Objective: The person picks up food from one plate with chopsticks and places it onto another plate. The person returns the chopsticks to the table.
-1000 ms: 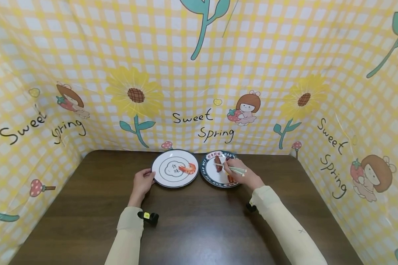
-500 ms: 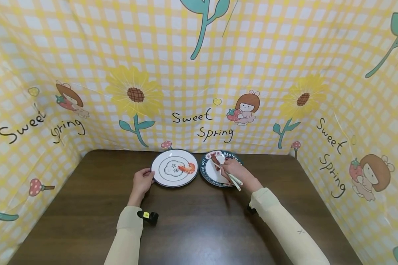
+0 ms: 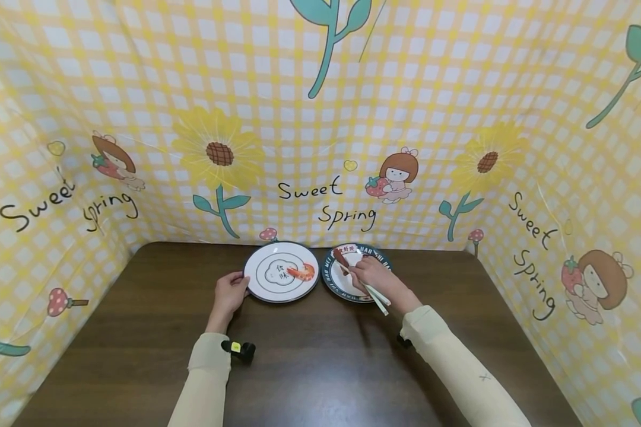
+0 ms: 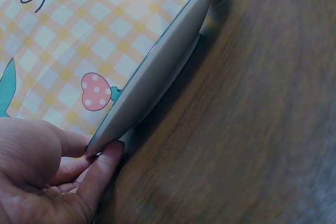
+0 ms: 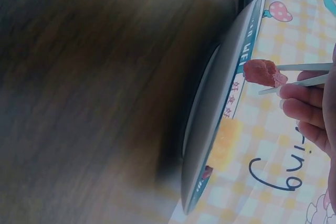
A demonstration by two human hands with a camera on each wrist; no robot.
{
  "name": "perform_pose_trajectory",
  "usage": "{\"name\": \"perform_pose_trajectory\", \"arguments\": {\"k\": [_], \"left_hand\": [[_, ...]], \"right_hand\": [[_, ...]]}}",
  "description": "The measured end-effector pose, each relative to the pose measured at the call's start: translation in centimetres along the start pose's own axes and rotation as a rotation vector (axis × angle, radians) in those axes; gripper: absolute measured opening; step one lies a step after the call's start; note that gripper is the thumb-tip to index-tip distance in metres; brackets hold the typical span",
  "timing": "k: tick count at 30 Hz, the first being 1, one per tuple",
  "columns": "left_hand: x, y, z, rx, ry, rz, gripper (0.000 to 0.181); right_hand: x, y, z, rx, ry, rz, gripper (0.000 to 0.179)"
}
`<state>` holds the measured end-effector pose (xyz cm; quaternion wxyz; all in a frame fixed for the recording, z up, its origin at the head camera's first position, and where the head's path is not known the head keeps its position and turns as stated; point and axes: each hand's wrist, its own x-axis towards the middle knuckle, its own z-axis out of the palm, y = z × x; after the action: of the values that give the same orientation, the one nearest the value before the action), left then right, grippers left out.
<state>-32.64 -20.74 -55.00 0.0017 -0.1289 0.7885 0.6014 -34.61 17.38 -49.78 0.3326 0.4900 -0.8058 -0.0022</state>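
Note:
My left hand pinches the left rim of a white plate; in the left wrist view, thumb and fingers grip the plate's edge. An orange shrimp lies on the right part of this plate. My right hand holds a pair of pale chopsticks over a second plate with a dark green lettered rim. Between the chopstick tips is a reddish-brown piece of meat, raised above the plate. The hand hides much of the second plate's right side.
Both plates stand side by side near the back edge of the dark wooden table. Behind and beside it hangs a yellow checked cloth. Another reddish bit shows at the second plate's rim in the right wrist view.
The right hand has turned and shifted slightly left; the chopsticks have picked up the piece of meat from the second plate. The left hand stays at the white plate.

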Motion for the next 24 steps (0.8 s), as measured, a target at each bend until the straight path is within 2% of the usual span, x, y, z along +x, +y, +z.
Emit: {"name": "perform_pose_trajectory", "arguments": {"k": [3, 16, 24], "left_hand": [[0.0, 0.0, 0.0, 0.001, 0.0, 0.001, 0.048], [0.0, -0.3, 0.0, -0.017, -0.012, -0.005, 0.048], [-0.2, 0.0, 0.0, -0.006, -0.01, -0.005, 0.048]], "right_hand": [[0.3, 0.0, -0.1, -0.011, 0.039, -0.028, 0.014], [1.1, -0.9, -1.1, 0.017, 0.001, -0.008, 0.015], [1.5, -1.2, -1.0, 0.029, 0.031, -0.016, 0.017]]}}
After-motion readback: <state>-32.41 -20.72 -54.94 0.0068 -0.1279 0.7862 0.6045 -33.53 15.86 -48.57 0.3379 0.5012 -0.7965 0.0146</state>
